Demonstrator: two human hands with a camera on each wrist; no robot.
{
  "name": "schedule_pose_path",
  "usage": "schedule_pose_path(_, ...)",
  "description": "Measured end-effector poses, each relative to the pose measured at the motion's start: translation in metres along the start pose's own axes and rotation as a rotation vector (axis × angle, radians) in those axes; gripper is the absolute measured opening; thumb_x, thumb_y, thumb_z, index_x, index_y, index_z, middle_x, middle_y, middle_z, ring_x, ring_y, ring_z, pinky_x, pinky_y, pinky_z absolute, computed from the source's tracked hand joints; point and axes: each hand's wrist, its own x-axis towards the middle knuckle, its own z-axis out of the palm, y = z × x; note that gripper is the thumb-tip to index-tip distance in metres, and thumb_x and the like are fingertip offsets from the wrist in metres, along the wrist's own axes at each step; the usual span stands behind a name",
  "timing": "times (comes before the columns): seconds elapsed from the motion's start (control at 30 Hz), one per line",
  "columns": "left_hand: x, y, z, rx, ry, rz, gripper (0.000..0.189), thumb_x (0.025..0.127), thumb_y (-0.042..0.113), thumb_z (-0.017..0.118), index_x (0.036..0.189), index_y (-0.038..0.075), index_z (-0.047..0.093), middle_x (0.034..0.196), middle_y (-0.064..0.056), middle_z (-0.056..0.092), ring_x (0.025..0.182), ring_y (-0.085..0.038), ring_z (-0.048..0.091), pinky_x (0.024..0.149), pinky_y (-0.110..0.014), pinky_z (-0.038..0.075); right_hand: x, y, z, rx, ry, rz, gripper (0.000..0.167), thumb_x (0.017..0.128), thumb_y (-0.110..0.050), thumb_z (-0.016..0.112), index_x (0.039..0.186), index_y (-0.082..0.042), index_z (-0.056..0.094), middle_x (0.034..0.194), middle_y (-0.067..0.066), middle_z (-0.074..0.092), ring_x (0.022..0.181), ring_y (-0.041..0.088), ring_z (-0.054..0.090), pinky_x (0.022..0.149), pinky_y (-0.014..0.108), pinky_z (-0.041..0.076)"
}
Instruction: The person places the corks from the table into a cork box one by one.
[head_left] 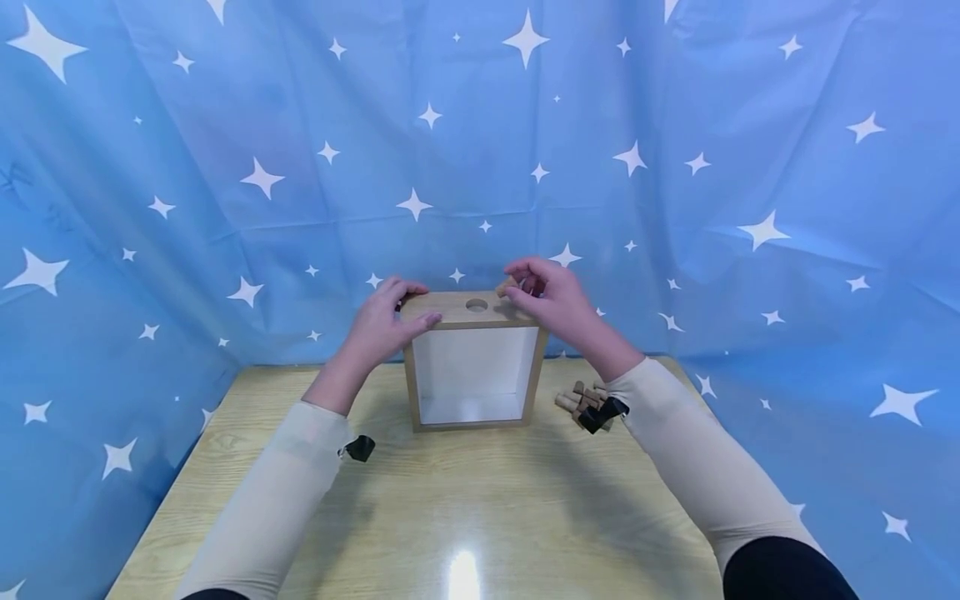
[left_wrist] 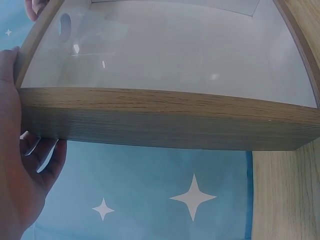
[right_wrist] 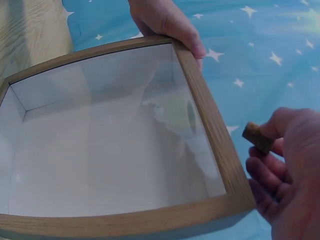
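Blue star-print curtain (head_left: 480, 133) behind a table (head_left: 420, 508) bearing an upright framed box (head_left: 468, 375).
Pinched in the right hand (head_left: 558, 304), a cork (right_wrist: 255, 134) near the top hole (head_left: 477, 305); gripped in the left hand (head_left: 377, 327), a box corner.

Left arm (head_left: 273, 496) and right arm (head_left: 693, 454) reach forward, angled inward.
The left hand (head_left: 381, 323) grips, its thumb set apart from its bent fingers (left_wrist: 54, 162). The right hand (head_left: 555, 300), a little higher in the head view, pinches between thumb and forefinger, its other fingers curled. The two hands are near each other without touching.
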Motion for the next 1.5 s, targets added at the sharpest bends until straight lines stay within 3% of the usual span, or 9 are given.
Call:
schedule_pose_path(0.33,0.001,-0.001,-0.001,0.026,0.005,-0.005,0.062,0.098,0.059,0.080,0.143,0.018,0.070,0.132,-0.001,0.062,0.119,-0.028,0.060,0.102,-0.054,0.052,0.011,-0.006,0.012,0.013,-0.051,0.037,0.020,0.102,-0.011,0.080,0.121,-0.007,0.073,0.101,0.011,0.073,0.087,0.026,0.065,0.069,0.030,0.055)
schedule_pose_path(0.63,0.001,-0.002,0.000,0.032,0.005,-0.003,0.062,0.098,0.061,0.079,0.143,0.019,0.070,0.133,0.000,0.062,0.120,-0.027,0.060,0.104,-0.053,0.052,0.017,-0.006,0.019,-0.005,-0.103,-0.002,0.021,0.101,-0.010,0.083,0.121,-0.008,0.076,0.095,0.008,0.073,0.083,0.025,0.066,0.067,0.031,0.057)
schedule_pose_path(1.0,0.001,0.000,-0.002,0.018,-0.003,-0.008,0.061,0.099,0.056,0.081,0.144,0.016,0.070,0.132,-0.002,0.062,0.120,-0.028,0.060,0.104,-0.053,0.051,0.024,-0.005,0.025,-0.110,-0.147,-0.078,0.023,0.101,-0.008,0.082,0.123,-0.002,0.078,0.108,0.008,0.075,0.087,0.021,0.069,0.075,0.038,0.058)
schedule_pose_path(1.5,0.001,0.002,-0.002,0.015,0.002,-0.009,0.061,0.098,0.055,0.082,0.144,0.016,0.070,0.134,-0.003,0.062,0.123,-0.029,0.060,0.106,-0.054,0.051,0.025,-0.006,0.026,-0.171,-0.179,-0.074,0.024,0.101,-0.008,0.083,0.124,-0.003,0.078,0.116,0.011,0.074,0.089,0.023,0.069,0.078,0.039,0.058)
